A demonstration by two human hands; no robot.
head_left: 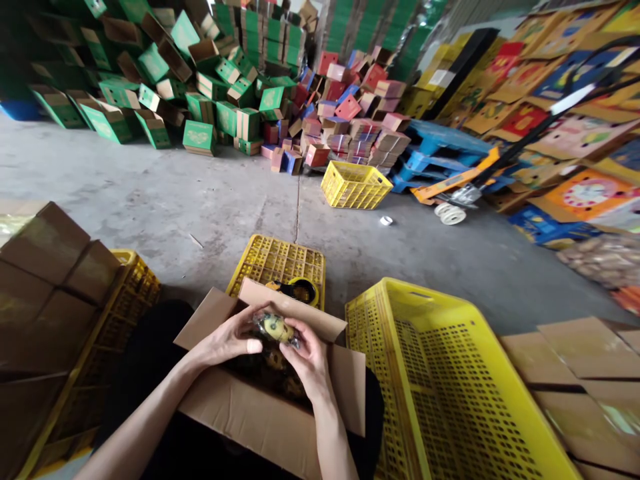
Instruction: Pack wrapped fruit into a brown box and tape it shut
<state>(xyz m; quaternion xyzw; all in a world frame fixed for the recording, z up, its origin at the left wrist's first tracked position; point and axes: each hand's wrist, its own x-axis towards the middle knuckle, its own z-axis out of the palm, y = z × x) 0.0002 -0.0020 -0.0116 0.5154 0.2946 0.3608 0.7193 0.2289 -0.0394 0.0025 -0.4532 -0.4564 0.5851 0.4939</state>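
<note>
An open brown cardboard box (260, 413) rests in front of me with its flaps spread. Over its opening both hands grip a small yellow item wrapped in clear plastic (275, 327). My left hand (227, 339) closes on it from the left, thumb on top. My right hand (306, 357) pinches it from the right. Dark wrapped items lie inside the box under my hands, too shadowed to make out.
An upturned yellow crate (280, 260) with a tape dispenser (297, 290) on it stands just beyond the box. A large yellow crate (450, 387) is at my right, stacked brown boxes (45, 280) at my left. Piles of green and red cartons, a pallet jack (460, 187) lie farther off.
</note>
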